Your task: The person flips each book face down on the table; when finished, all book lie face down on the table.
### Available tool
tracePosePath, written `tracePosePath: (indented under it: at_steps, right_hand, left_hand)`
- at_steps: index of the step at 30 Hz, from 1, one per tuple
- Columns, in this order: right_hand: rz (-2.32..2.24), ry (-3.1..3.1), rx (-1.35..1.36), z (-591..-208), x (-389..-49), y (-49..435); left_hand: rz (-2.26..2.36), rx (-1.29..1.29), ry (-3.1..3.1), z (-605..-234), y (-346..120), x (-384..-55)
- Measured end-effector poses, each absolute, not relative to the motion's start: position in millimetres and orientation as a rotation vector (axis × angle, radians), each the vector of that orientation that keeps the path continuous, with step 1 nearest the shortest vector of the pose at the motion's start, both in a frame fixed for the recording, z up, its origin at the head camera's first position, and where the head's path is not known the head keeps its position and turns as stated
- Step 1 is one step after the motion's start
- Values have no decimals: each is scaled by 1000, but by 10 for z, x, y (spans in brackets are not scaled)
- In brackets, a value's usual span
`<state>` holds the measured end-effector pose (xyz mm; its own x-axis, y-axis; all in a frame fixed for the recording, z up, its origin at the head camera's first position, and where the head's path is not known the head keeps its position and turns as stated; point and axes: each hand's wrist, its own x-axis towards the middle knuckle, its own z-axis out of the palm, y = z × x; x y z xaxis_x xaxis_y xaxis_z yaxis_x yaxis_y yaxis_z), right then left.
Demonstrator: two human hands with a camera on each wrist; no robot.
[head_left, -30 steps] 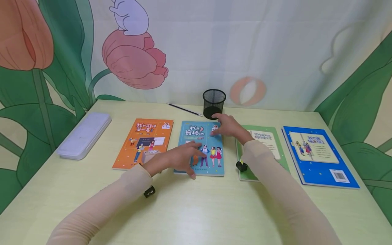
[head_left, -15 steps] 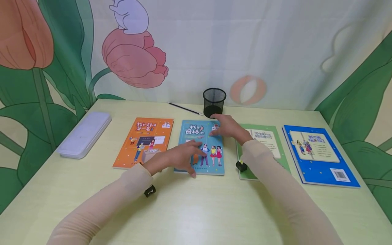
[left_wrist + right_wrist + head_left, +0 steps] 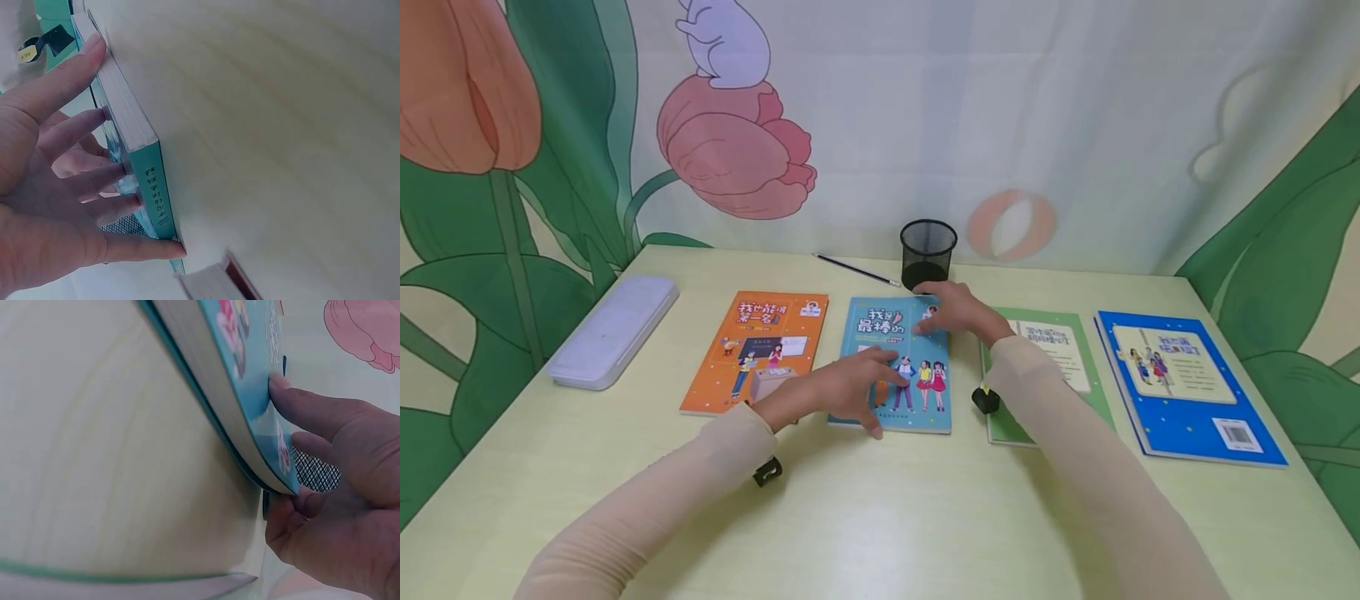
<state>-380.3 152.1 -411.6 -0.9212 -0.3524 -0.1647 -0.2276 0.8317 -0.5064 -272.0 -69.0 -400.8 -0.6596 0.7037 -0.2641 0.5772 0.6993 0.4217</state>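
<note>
A light-blue paperback book [image 3: 919,348] lies at the middle of the table. My left hand [image 3: 850,385] spreads its fingers over the book's left part. In the left wrist view, its thumb [image 3: 87,56] touches the page edge and the little finger [image 3: 150,247] reaches past the spine. My right hand [image 3: 953,308] holds the book's far right corner. In the right wrist view, the thumb [image 3: 306,407] lies on the cover while the other fingers [image 3: 286,515] curl at the corner's edge; their tips are partly hidden.
An orange book [image 3: 715,375] lies to the left, a green book [image 3: 1093,379] and a blue book [image 3: 1187,417] to the right. Behind stand a black mesh pen cup [image 3: 928,246] and a pencil [image 3: 857,269]. A white pencil case [image 3: 613,329] sits far left.
</note>
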Motion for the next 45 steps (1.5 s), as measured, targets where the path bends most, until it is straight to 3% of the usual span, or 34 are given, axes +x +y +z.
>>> tracePosePath:
  at_steps: [45]
  right_hand:
    - [-1447, 2313, -36, -4161, -3763, 1705]
  left_hand:
    - [439, 937, 2499, -4010, -688, -2692]
